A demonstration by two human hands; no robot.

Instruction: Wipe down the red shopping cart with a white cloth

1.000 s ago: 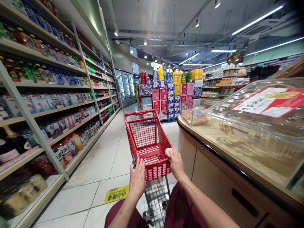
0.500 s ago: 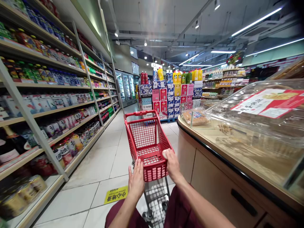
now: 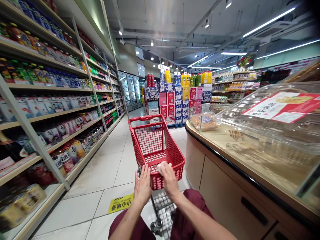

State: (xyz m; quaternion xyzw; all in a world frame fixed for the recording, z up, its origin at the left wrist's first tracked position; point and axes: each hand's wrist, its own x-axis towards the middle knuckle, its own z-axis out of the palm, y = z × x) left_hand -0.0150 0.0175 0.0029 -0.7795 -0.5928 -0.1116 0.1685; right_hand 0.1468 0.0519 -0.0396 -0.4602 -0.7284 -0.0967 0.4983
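Observation:
A red plastic shopping cart (image 3: 150, 138) stands in front of me, its basket made of open grid. My left hand (image 3: 143, 185) rests against the near left corner of the basket, fingers stretched out and holding nothing. On the near rim, around its middle, my right hand (image 3: 168, 178) is closed on a crumpled white cloth or tissue (image 3: 163, 166), mostly covered by the fingers. The cloth touches or lies just over the rim; which one I cannot tell. Inside, the basket holds nothing visible.
Drinks shelves (image 3: 60, 86) run along the left. A wooden counter (image 3: 222, 180) with plastic-boxed baked goods (image 3: 280, 110) is close on the right. Stacked drink cartons (image 3: 175, 103) stand ahead. A yellow floor sign (image 3: 121, 203) lies on the tiles.
My right hand has moved left with the white cloth, from the basket's right near corner to the middle of its near rim. The left hand has stayed nearly in place.

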